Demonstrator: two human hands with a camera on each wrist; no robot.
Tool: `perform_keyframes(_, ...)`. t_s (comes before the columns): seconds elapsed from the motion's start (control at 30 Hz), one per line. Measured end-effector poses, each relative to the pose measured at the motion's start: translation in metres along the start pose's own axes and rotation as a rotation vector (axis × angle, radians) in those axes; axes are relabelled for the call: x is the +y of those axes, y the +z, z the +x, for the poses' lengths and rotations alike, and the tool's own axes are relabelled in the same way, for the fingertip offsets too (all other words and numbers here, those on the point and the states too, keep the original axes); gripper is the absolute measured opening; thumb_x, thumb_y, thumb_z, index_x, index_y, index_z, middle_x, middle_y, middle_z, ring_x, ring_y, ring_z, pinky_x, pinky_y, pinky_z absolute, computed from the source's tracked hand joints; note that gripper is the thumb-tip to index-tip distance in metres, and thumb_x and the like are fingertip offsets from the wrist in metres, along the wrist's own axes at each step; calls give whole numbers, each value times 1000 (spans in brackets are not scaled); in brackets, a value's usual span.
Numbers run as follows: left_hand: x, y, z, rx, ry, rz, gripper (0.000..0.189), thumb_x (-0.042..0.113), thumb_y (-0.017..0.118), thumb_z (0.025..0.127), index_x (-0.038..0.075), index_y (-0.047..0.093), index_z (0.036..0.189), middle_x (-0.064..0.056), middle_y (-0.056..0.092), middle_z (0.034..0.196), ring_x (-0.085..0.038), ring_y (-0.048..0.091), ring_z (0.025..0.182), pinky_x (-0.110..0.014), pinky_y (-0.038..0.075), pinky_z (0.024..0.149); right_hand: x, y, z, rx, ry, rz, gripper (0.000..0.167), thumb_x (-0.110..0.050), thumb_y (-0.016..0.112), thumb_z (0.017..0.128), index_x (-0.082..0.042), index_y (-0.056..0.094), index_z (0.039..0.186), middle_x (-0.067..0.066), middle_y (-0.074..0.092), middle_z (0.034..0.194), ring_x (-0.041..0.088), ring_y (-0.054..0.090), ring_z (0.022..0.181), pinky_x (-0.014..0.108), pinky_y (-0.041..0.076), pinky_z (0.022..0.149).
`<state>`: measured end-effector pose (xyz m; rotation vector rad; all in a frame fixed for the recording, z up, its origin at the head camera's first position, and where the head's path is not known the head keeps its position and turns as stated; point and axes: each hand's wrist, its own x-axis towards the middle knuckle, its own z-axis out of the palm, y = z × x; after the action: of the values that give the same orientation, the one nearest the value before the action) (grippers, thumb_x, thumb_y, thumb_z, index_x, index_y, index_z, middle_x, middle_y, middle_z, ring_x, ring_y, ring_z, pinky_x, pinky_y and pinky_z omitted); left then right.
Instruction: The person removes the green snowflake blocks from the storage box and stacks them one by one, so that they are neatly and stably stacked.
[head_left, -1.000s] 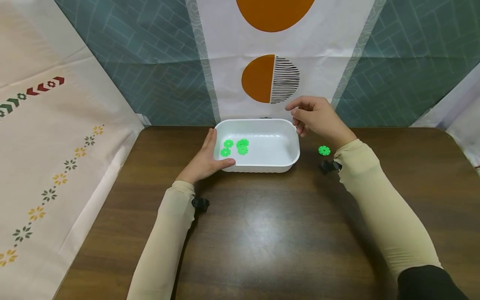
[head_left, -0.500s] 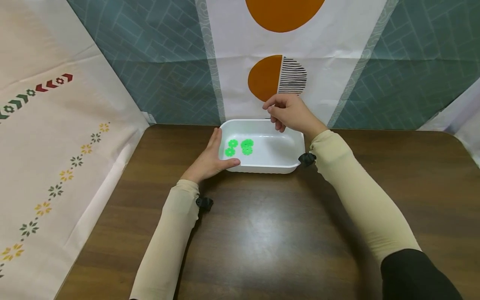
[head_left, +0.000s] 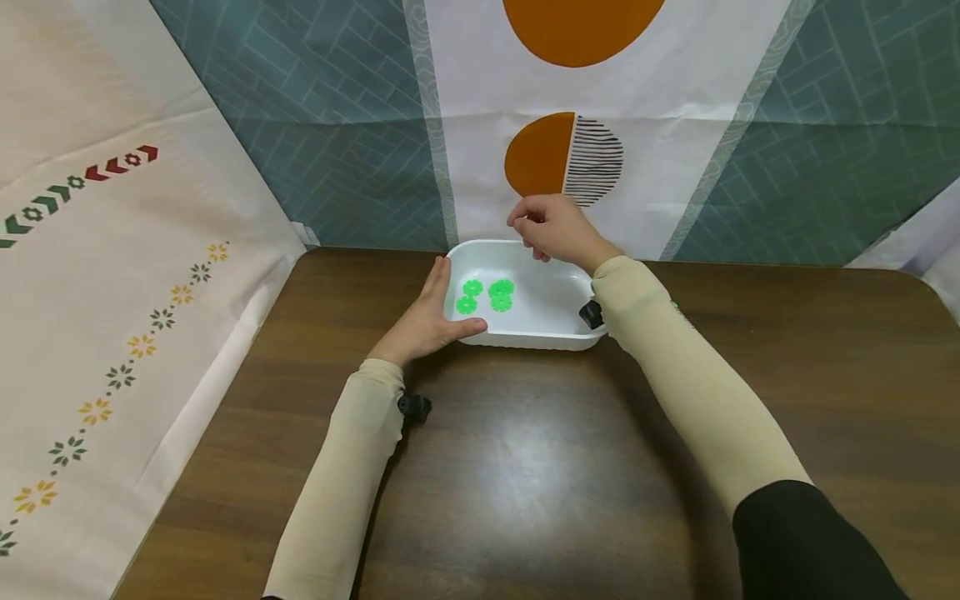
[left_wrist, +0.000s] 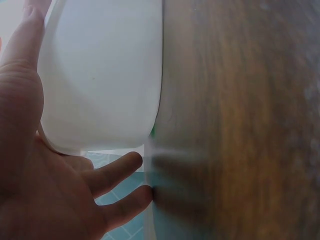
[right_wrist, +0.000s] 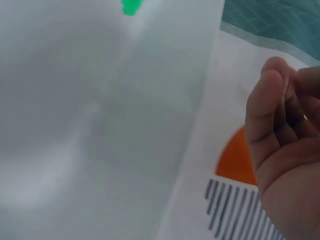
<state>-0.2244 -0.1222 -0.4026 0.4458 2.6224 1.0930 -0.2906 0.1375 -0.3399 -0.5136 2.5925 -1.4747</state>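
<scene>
A white rectangular plastic tray (head_left: 525,340) stands near the far edge of the table. Inside, at its left end, lie several bright green notched discs (head_left: 501,293). My left hand (head_left: 427,321) holds the tray's left end, thumb along the front rim and fingers against the end wall. In the left wrist view, two fingers stretch past the white wall. My right hand (head_left: 555,229) is raised over the tray's back rim with its fingers bent and index tip near the thumb. In the right wrist view no object shows at the fingers, but the thumb side is cut off.
The brown wooden table (head_left: 495,467) reaches a wall hung with blue-green and white cloth (head_left: 465,167) just behind the tray. A patterned white cloth (head_left: 97,317) hangs at the left. A sliver of green shows beside the right sleeve (head_left: 675,350).
My right hand has moved left, from beside the tray's right end to above its back rim. The sleeve now mostly covers the green disc on the table. My left hand keeps its place on the tray.
</scene>
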Motion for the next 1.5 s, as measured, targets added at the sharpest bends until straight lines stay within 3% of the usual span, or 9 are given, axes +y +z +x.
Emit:
perform_keyframes(0.2,1,1,-1,-11,11,-1,124,56,78,83,18,-10,162,-3,-15,168,-32,13,151,-51,24,117,10,16,5,-146,75,-63,21,-21,64,100,-3,70,108,13,58,79,26,56,62,33,53,59)
perform_keyframes(0.4,0,0,-1,-8,20,4,124,56,77,84,18,-11,162,-4,-15,168,-32,13,151,-51,24,116,24,32,11,-333,144,-189,15,-22,70,96,-10,68,104,9,56,69,21,52,55,35,52,55)
perform_keyframes(0.67,-1,-1,0,0,19,16,124,55,78,85,16,-11,162,-5,-15,168,-32,9,152,-50,22,117,28,41,13,-479,121,-322,25,-15,72,94,-13,63,117,8,54,73,20,52,52,34,50,51)
perform_keyframes(1.07,-4,0,0,-1,31,-12,126,61,77,82,18,-11,162,-4,-15,168,-31,11,151,-49,24,117,32,48,12,-574,119,-361,26,-14,76,92,-15,59,111,12,54,95,20,49,53,30,46,50)
perform_keyframes(1.2,-4,1,0,3,35,-10,126,62,76,82,18,-10,162,-6,-14,168,-31,10,152,-48,24,117,31,49,12,-560,94,-359,21,-11,74,92,-12,57,104,10,52,85,19,51,52,29,46,49)
perform_keyframes(1.37,-5,0,1,4,36,-6,126,63,75,82,19,-11,162,-6,-14,168,-31,9,152,-48,22,117,29,45,11,-490,64,-278,11,-8,70,93,-8,58,93,8,54,69,19,53,51,31,48,50)
perform_keyframes(1.5,-3,0,0,4,29,-5,123,58,76,84,19,-11,162,-6,-14,168,-32,11,151,-49,24,117,26,40,10,-435,41,-207,8,-9,68,95,-7,60,95,10,59,70,21,56,55,33,52,54)
